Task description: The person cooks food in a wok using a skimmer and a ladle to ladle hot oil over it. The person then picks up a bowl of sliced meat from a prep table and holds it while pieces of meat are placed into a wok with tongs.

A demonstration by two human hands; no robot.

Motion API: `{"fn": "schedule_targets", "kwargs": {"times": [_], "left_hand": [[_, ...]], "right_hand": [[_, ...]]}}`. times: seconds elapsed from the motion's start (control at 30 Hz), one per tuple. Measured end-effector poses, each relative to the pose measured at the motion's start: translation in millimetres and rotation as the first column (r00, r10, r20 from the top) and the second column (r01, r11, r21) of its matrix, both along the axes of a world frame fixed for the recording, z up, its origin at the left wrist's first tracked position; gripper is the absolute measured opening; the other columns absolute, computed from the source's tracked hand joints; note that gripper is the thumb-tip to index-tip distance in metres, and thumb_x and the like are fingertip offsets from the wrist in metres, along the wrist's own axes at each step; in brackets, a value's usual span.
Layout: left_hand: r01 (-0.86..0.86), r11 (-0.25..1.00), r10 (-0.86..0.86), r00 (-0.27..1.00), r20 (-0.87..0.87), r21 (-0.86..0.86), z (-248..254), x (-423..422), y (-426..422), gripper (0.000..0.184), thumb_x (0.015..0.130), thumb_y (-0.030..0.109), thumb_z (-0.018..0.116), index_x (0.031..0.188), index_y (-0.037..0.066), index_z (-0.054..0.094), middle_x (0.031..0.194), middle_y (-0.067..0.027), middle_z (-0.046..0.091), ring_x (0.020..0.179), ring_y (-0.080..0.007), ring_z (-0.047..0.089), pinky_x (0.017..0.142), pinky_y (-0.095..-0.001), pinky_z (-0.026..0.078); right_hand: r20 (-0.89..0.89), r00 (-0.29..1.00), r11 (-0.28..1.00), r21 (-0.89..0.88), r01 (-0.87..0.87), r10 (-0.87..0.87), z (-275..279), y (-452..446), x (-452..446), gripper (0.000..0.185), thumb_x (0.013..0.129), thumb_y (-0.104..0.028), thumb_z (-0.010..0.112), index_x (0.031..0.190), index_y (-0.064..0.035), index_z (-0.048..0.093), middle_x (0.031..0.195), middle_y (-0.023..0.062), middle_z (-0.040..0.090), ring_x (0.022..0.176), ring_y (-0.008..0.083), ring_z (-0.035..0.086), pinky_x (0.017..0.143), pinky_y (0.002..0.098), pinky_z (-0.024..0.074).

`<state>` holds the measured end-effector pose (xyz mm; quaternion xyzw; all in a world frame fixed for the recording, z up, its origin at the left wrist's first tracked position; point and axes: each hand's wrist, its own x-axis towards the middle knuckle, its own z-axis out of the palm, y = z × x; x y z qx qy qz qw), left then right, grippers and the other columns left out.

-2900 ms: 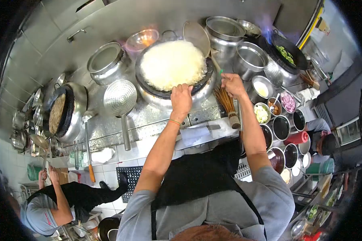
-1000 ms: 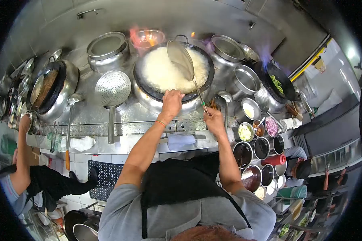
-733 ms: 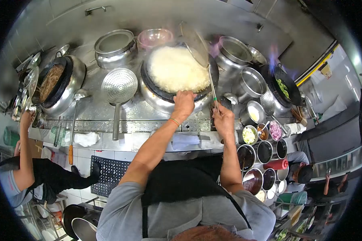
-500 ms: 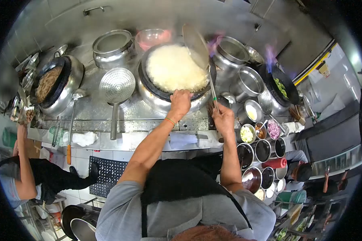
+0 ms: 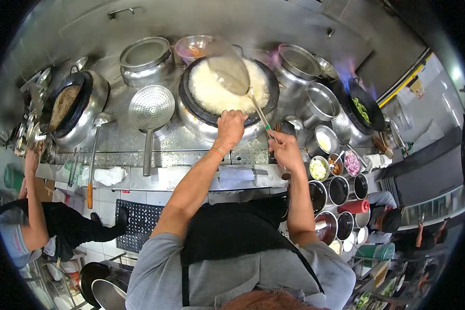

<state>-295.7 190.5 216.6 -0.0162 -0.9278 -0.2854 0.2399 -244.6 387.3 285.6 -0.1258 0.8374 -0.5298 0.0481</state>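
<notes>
On the desk [image 5: 120,142], a perforated skimmer [image 5: 151,107] lies left of the wok [image 5: 273,89]. The left hand [image 5: 231,127] is clenched on the wok's near rim. Above the pale foam [image 5: 202,90] inside, a fine-mesh strainer [image 5: 230,74] hangs, its handle gripped by the right hand [image 5: 285,150], near a ladle [image 5: 294,122].

Around the wok [image 5: 274,93], bare bench [image 5: 180,141] at 7 o'clock offers a way in, beside the skimmer [image 5: 152,106] at 8. A steel pot [image 5: 145,76] obstructs 10, a bowl [image 5: 192,48] 11, a second pot [image 5: 292,83] 2 and an open pot [image 5: 311,114] 3. The strainer [image 5: 232,75] overhangs the middle, its handle running towards 5 into the right hand [image 5: 285,148]; the left hand [image 5: 231,127] blocks 6.
</notes>
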Motion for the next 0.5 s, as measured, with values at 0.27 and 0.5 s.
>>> {"fn": "schedule_targets", "kwargs": {"times": [0.27,0.5], "left_hand": [[-0.072,0.997,0.076,0.986,-0.148,0.036,1,6,6,0.023,0.089,0.025,0.058,0.081,0.004,0.062,0.085,-0.0127,0.061,0.087,-0.0327,0.056,0.073,-0.0443,0.049],[-0.077,0.997,0.078,0.990,-0.120,0.009,1,5,6,0.023,0.089,0.026,0.059,0.083,0.004,0.061,0.086,-0.0123,0.060,0.088,-0.0317,0.055,0.072,-0.0434,0.050]], "right_hand": [[-0.321,0.907,0.939,0.116,0.324,-0.273,4,-10,5,0.025,0.085,-0.005,0.057,0.108,-0.0020,0.066,0.067,0.0187,0.061,0.060,0.0188,0.059,0.060,0.0322,0.0463],[-0.452,0.856,0.913,0.185,0.364,-0.250,-22,11,-10,0.028,0.083,-0.005,0.057,0.110,-0.0033,0.065,0.074,0.0234,0.062,0.064,0.0251,0.062,0.065,0.0352,0.0479]]}}
